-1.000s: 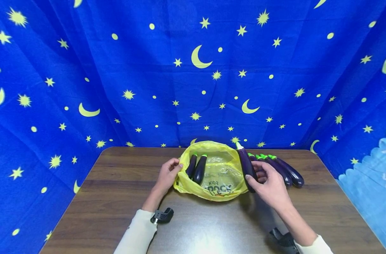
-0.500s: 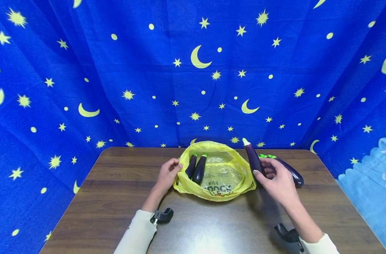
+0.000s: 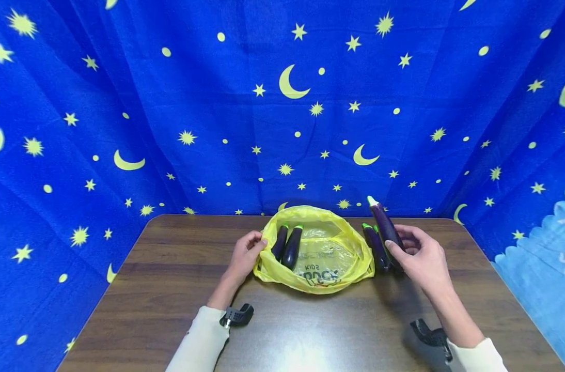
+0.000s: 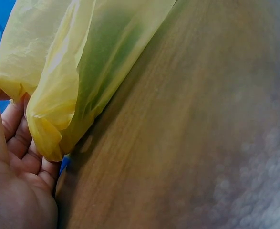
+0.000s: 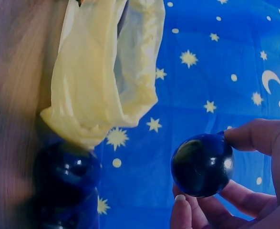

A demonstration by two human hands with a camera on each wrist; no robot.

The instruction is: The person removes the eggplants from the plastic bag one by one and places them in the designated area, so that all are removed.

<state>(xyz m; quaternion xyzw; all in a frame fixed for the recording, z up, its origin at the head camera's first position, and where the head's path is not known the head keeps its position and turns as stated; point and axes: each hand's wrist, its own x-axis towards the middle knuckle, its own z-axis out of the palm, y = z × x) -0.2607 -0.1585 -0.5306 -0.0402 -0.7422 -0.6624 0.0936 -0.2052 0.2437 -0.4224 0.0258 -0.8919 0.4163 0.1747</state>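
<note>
My left hand (image 3: 244,257) pinches the left rim of a yellow plastic bag (image 3: 317,284) that stands with its mouth wide. Two eggplants lie inside at its left, one of them the front eggplant (image 3: 292,249). With thumb and fingers my right hand (image 3: 422,257) grips another eggplant (image 3: 388,227), raised and tilted, green stem end up. Its rounded dark end (image 5: 202,165) faces the right wrist camera. Beneath it, an eggplant (image 3: 375,247) lies on the table right of the bag; at least one more is partly hidden by the held one. Folded bag plastic (image 4: 49,119) shows at my left fingers.
The brown wooden table (image 3: 180,289) reaches back to a blue curtain (image 3: 208,103) patterned with yellow stars and moons. A light blue cloth (image 3: 543,258) hangs at the right. Dark straps sit at both wrists.
My right hand has carried the eggplant rightward and slightly up, from the bag's right rim to above the eggplants on the table. The left hand stays on the bag's rim.
</note>
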